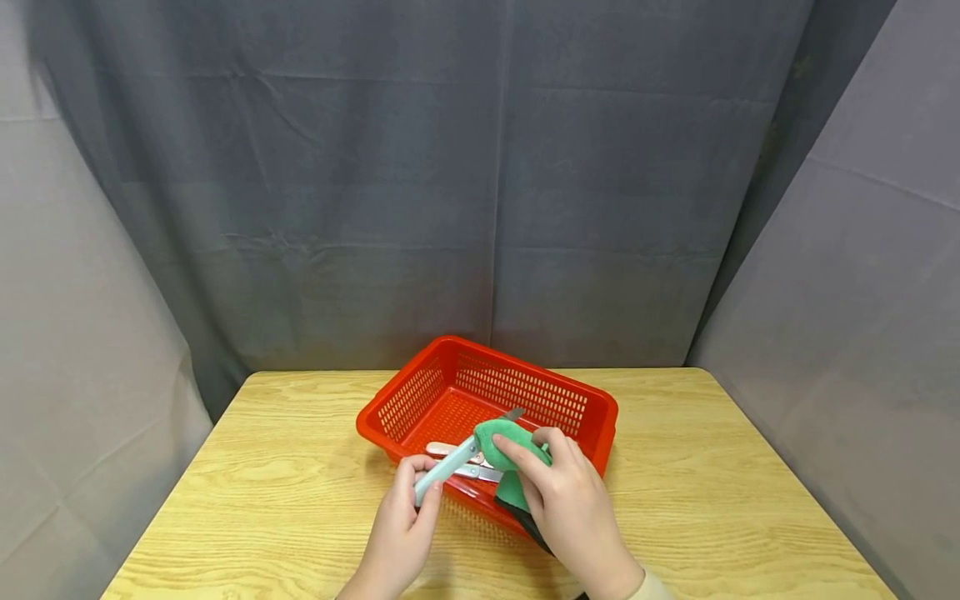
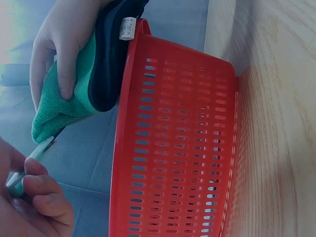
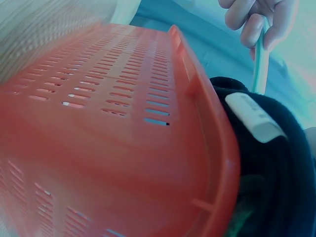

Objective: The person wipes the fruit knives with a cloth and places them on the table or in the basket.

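My left hand (image 1: 401, 525) grips the pale blue handle of a knife (image 1: 453, 460), which slants up to the right over the basket. A green cloth (image 1: 501, 442) with a black side is folded round the blade, and a bit of metal tip shows beyond it. My right hand (image 1: 573, 496) holds the cloth against the blade, fingers on top. In the left wrist view a white tag (image 2: 127, 28) hangs from the cloth's black side. In the right wrist view, the black side hides most of the green.
A red plastic basket (image 1: 375, 423) with slotted walls stands on the wooden table (image 1: 285, 483), just under the hands. Inside lie a pinkish-white handle (image 1: 441, 448) and a pale-handled metal utensil (image 1: 480, 472), both partly covered. Grey curtains (image 1: 375, 208) hang behind the table.
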Tool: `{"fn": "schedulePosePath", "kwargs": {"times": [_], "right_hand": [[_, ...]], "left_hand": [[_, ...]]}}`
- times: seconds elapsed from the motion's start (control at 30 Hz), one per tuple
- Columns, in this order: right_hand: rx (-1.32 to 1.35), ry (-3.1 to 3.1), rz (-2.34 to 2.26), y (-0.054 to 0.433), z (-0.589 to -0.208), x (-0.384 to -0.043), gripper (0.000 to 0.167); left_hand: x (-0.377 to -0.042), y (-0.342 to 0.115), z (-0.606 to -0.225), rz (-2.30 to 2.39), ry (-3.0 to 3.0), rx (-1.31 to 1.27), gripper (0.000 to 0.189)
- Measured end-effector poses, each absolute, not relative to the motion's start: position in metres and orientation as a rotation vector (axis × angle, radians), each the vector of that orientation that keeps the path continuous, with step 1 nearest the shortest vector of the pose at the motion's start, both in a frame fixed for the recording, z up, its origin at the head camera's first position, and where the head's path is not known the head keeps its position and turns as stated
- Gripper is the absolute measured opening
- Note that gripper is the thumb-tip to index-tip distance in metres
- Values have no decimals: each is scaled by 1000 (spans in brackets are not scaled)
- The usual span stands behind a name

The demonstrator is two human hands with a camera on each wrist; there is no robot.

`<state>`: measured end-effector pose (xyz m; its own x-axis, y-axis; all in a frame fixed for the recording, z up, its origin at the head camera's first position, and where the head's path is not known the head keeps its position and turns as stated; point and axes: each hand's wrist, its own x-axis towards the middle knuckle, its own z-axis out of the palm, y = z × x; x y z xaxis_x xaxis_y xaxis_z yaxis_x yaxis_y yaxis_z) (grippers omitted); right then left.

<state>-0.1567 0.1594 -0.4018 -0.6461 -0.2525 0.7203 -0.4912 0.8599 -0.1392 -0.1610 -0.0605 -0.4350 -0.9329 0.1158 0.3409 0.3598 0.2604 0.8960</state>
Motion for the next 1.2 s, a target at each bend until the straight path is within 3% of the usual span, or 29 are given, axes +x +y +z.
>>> {"fn": "schedulePosePath", "kwargs": {"times": [1.2], "right_hand": [[288, -2212, 438, 174, -402, -169, 59]], "left_hand": [[-160, -63, -434, -1723, -2292, -489, 15]]}}
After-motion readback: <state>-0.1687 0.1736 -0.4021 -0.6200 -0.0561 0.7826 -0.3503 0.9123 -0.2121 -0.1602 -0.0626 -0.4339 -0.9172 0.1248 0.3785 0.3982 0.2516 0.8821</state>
